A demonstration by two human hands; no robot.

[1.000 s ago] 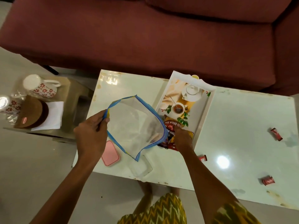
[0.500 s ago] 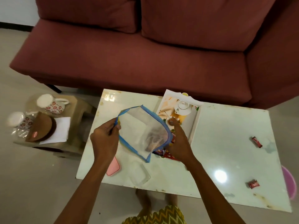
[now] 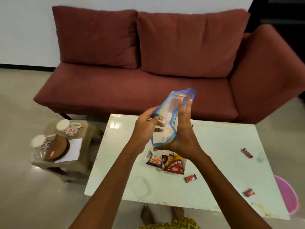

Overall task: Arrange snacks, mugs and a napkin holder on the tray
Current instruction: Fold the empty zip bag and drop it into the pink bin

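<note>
While both hands lift the zip bag clear, snack packets sit on the table.
Left hand pinches its edge; right hand presses flat, fingers extended — likely flattening it. Tray hidden behind hands.

Both hands raised over white surface, holding clear blue-edged zip bag between them. Left hand pinches bag's left edge; right hand flat, fingers spread against bag's right side. Snack packets lie on surface below hands. Three small red candies scattered right. Two floral mugs on stool at left. Red sofa behind.
</note>
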